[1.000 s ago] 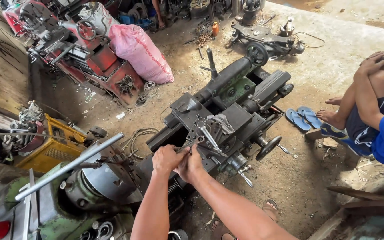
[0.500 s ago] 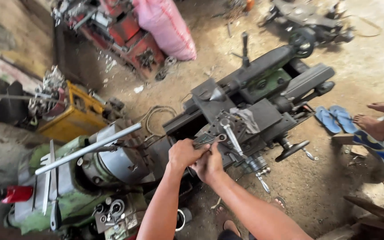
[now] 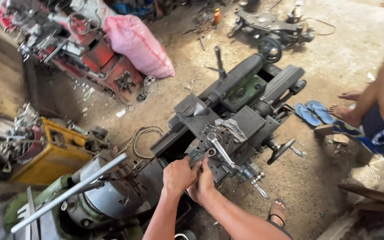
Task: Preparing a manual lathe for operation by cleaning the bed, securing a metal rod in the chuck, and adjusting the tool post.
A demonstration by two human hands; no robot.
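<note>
Over the dark lathe carriage (image 3: pixel 227 133), both hands met at a spanner (image 3: pixel 203 155) whose head sat on the tool post at about one o'clock from them. Left hand (image 3: pixel 179 175) was clenched around the handle; right hand (image 3: pixel 202 183) pressed beside it, fingers curled on it. At three o'clock sat another person's bare foot (image 3: pixel 345 113) beside blue sandals (image 3: pixel 313 112).

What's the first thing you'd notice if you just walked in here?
Probably the big dark metal lathe lying across the dirt floor in the middle, with both hands, left hand and right hand, gripping a wrench on it. Then the pink sack at the top, and a yellow machine at the left.
</note>
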